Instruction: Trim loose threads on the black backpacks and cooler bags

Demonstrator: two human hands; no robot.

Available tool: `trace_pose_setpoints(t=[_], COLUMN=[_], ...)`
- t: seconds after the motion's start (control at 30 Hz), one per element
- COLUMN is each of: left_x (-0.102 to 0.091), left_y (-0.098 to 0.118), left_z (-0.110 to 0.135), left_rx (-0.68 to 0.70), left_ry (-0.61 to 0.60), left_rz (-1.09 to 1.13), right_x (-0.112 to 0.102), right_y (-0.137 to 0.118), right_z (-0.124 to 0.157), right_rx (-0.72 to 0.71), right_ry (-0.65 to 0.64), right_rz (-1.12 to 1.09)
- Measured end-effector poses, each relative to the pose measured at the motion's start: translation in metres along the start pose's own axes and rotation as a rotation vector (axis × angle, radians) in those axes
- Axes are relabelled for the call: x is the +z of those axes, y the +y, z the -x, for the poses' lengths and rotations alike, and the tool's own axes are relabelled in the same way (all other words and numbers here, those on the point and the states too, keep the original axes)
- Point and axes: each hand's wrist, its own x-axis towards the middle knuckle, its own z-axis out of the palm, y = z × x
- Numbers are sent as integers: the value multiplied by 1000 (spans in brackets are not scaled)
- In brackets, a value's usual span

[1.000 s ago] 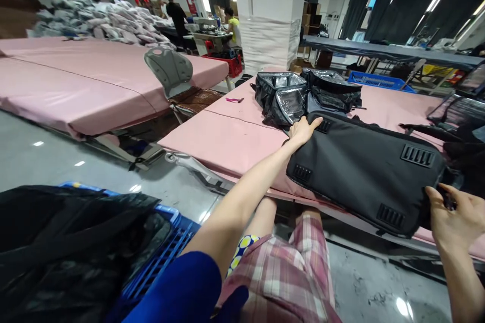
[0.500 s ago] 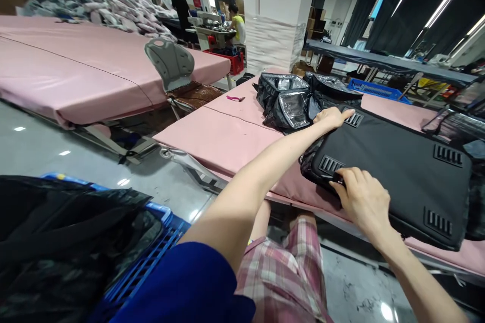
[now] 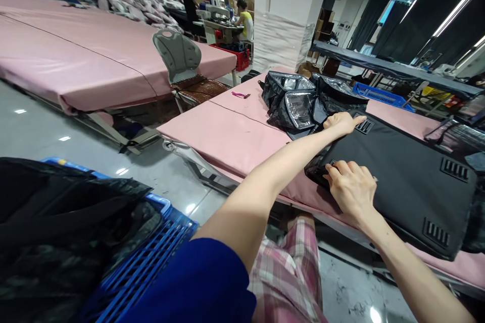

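A black rectangular bag (image 3: 405,176) lies on the pink-covered table with its flat base up. Slotted plastic feet (image 3: 454,168) sit near its corners. My left hand (image 3: 341,123) is closed on the far left edge, thumb laid on the base beside a foot. My right hand (image 3: 352,186) rests at the near left corner with its fingers bent and closed over the foot there, mostly hiding it. What those fingers hold is hidden. Behind my left hand are open black bags (image 3: 291,101) with silvery linings.
A blue crate (image 3: 166,242) with dark patterned bags (image 3: 56,232) stands at my left. A small pink-handled tool (image 3: 241,95) lies on the table (image 3: 227,126). Beyond are a grey chair (image 3: 177,58), another pink table (image 3: 94,65) and people at work.
My right hand has shifted slightly left and up, over the near left foot. A small dark thing seen at its fingers earlier is now hidden. My left hand keeps its hold.
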Motion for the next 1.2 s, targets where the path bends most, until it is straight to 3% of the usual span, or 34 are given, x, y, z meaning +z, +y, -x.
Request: trace_pose_setpoints(t=[0.2,0.43,0.6,0.73,0.83,0.87,0.97,1.03,1.1,1.2], left_x=[-2,-2,0,-3,2,6,18,17,7,-11], left_y=[2,0,1,-18,-70,-95,-176,-214,-225,-201], left_z=[4,7,0,0,23,34,72,94,105,92], left_rx=[-6,2,5,53,126,151,163,171,195,197], left_ry=[6,5,15,35,83,84,69,11,-78,-198], left_rz=[-6,-10,-14,-41,-58,-44,42,122,300,485], right_x=[-3,-4,-1,-7,-15,-16,-7,6,19,32], right_y=[-5,-2,-9,-1,31,43,70,77,77,78], right_z=[-2,2,-10,2,59,87,175,216,235,234], right_rx=[30,26,20,98,327,478,1109,1427,1532,1543], right_ry=[-68,47,-76,-122,-83,-30,198,211,181,150], right_rz=[-3,-4,-25,-321,-748,-824,-740,-750,-848,-955])
